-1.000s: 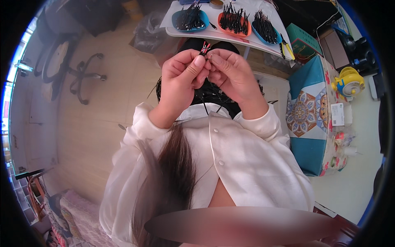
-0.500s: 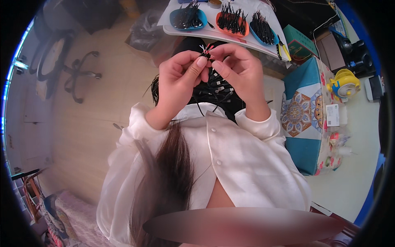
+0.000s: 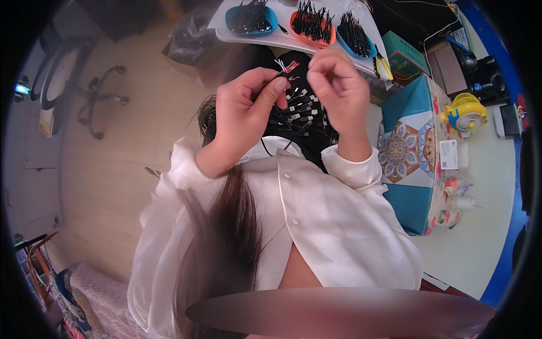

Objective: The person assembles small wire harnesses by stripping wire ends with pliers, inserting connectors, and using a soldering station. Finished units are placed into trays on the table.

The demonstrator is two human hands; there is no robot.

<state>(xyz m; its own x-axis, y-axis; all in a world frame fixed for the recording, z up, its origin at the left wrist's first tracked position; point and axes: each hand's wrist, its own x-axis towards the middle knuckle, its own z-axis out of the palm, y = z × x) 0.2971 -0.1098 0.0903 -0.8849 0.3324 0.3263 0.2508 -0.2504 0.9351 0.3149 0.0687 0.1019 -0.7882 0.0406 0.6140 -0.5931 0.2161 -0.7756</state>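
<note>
My left hand [image 3: 245, 101] pinches a black cable [image 3: 285, 72] between thumb and fingers. Thin white and red wires fan out from the cable's end above the fingertips. To its right and a little apart, my right hand [image 3: 343, 87] is raised with thumb and fingers drawn together. Whether something small sits in that pinch is hidden. A bundle of black USB cables [image 3: 305, 113] with pale metal plugs lies across my lap below both hands.
Ahead stands a white table [image 3: 226, 35] with a blue tray [image 3: 274, 20], an orange tray [image 3: 296, 35] and another blue tray [image 3: 370, 52], all filled with black pieces. Yellow-handled pliers [image 3: 386, 68] lie at its right edge. A yellow fan [image 3: 467, 113] stands at right.
My right hand has moved away from the cable end, to the right and slightly forward. My left hand keeps its pinch, and the wires now show more fully. The view has shifted slightly.
</note>
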